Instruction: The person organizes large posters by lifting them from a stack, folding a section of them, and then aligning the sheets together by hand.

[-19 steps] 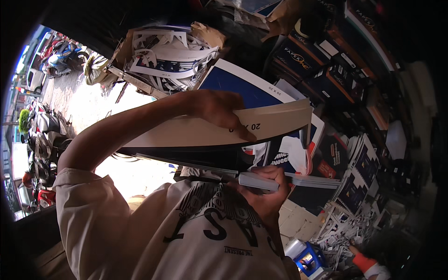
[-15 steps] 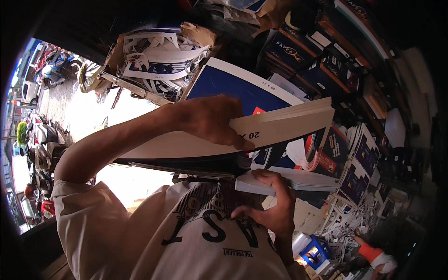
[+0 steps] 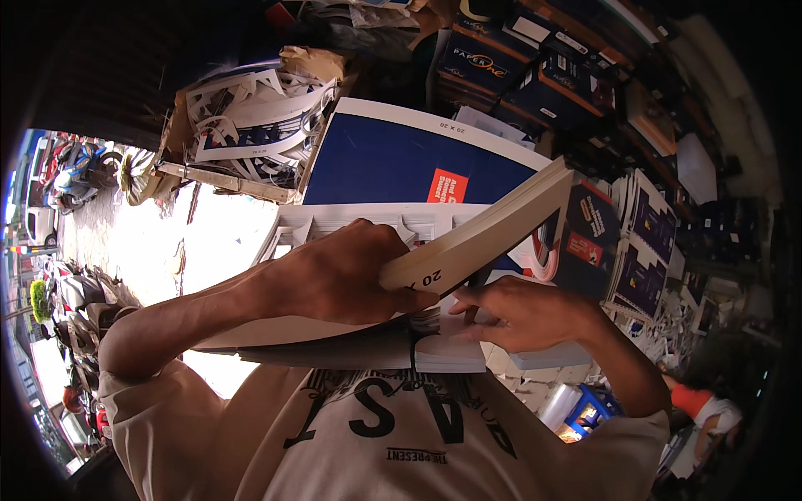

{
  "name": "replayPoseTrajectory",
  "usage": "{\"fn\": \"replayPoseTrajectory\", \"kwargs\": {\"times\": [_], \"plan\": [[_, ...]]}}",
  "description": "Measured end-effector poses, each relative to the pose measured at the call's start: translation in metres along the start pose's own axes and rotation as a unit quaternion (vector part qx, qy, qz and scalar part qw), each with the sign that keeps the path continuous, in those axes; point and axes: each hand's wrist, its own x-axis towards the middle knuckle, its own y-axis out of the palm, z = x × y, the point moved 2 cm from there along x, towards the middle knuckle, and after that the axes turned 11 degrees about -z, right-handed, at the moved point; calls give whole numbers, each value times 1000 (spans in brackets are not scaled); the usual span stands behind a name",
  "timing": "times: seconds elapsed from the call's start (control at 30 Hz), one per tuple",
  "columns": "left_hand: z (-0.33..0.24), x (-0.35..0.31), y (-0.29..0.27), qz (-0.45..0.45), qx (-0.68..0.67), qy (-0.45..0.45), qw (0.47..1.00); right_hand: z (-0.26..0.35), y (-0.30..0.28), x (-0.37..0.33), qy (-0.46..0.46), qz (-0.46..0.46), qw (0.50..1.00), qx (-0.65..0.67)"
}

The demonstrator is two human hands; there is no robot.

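My left hand (image 3: 347, 271) is closed over the edge of a thick stack of printed sheets (image 3: 493, 225), thumb on the near side. The stack is lifted and bowed, with pale margins and a dark printed area. My right hand (image 3: 530, 313) is beside its near edge, fingers loosely bent and apart, fingertips by the sheets; whether they touch is unclear. Below that hand lies a block of white-edged sheets (image 3: 451, 355), close to my shirt. Behind the stack is a large blue printed sheet (image 3: 376, 159) with a red label and white border.
A carton of paper offcuts (image 3: 259, 117) stands at the far left. Dark blue boxes (image 3: 484, 63) are piled at the far right, near bundles of purple printed covers (image 3: 647, 230). A blue plastic stool (image 3: 589, 409) and a person in orange (image 3: 697, 405) are at lower right. Motorcycles (image 3: 79, 179) line the left.
My right hand has moved up from beside the white-edged block to the lifted stack's edge. My left hand and the stack have shifted down and left, and the stack is bent more steeply.
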Motion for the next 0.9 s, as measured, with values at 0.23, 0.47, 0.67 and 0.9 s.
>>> {"fn": "replayPoseTrajectory", "kwargs": {"times": [0.23,0.47,0.67,0.9], "plan": [[23,0,12,-44,-6,0,999,6,30,21,-72,-19,983,168],[18,-6,8,-45,-71,15,996,1,54,29,-193,-167,948,193],[37,-20,11,-86,28,137,986,0,58,31,-188,-198,931,244],[61,26,6,141,-108,107,978,5,53,27,-109,-78,918,373]]}}
